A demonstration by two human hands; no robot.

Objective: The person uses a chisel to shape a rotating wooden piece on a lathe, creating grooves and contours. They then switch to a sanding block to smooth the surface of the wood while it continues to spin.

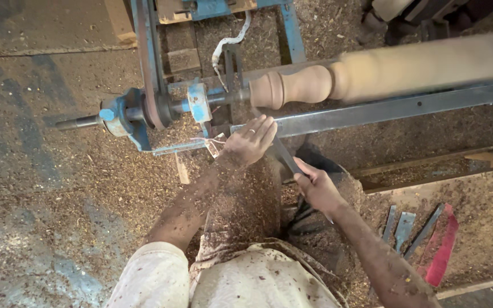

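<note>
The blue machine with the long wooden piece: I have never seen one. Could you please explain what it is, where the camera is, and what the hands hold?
The camera sits on the person's head and looks down. The blue machine is a wood lathe: it holds the long wooden piece, whose blurred surface suggests that it is spinning. The left hand presses the front of a flat metal chisel near the wood; the right hand grips its back end. Wood shavings cover the floor, the arms and the lap. Spare chisels lie at the right.

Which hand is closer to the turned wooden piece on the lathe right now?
Left. The left hand rests by the tool rest, just below the wooden spindle; the right hand grips the chisel handle farther back.
</note>
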